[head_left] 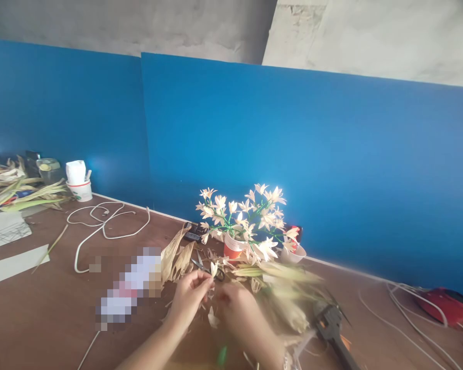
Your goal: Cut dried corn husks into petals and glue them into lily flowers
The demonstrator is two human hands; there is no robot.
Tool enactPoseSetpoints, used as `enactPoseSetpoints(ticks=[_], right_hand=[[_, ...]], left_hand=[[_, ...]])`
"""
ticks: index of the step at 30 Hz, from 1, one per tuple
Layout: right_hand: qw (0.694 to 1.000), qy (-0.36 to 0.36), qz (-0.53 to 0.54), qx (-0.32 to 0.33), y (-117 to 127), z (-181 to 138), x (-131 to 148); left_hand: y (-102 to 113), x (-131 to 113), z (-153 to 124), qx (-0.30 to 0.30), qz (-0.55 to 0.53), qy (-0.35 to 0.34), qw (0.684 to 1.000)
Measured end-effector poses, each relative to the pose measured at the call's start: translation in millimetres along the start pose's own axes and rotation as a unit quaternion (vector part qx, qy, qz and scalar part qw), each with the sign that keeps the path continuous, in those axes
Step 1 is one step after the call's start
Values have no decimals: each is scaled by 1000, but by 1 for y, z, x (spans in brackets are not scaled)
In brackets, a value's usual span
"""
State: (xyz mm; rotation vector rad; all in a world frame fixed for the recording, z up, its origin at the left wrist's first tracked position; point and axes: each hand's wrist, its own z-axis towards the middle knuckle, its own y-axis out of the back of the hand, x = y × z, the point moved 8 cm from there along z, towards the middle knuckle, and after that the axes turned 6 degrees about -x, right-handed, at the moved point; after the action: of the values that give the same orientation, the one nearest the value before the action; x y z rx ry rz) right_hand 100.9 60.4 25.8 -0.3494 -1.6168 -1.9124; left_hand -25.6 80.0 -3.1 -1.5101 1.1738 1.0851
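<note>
My left hand (190, 296) hovers low over the brown table (61, 308), its fingers pinched on a small pale dried-leaf petal (214, 269). Close to its right is my right hand (237, 312), smeared by motion; its fingers are curled inward and what they hold is unclear. Loose pale petals and dried leaf strips (177, 257) lie around both hands. Just behind them a red paper cup (231, 247) holds a bunch of handmade cream flowers on green stems (247, 216). Scissors (204, 267) rest beside the cup.
A black glue gun (334, 329) lies at the right, with white cables (104, 226) on the left and right of the table. A white cup (79, 187) and a heap of leaves (19, 192) sit far left. A red object (445, 306) lies far right. Blue boards back the table.
</note>
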Motion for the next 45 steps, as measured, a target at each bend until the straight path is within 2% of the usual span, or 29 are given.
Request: enactPoseSetpoints(ticks=[4, 10, 19, 37, 45], right_hand=[[989, 11, 115, -95, 39, 6, 10], [982, -2, 132, -138, 46, 6, 1], [983, 52, 130, -115, 42, 5, 10], [981, 42, 159, -103, 41, 6, 7], [985, 46, 125, -109, 41, 5, 8]], left_hand=[[-5, 2, -6, 20, -24, 33, 999], [-14, 6, -11, 68, -70, 77, 992], [-18, 5, -15, 93, -87, 89, 988], [-21, 11, -14, 119, -79, 101, 985], [-22, 11, -15, 123, -78, 109, 983]])
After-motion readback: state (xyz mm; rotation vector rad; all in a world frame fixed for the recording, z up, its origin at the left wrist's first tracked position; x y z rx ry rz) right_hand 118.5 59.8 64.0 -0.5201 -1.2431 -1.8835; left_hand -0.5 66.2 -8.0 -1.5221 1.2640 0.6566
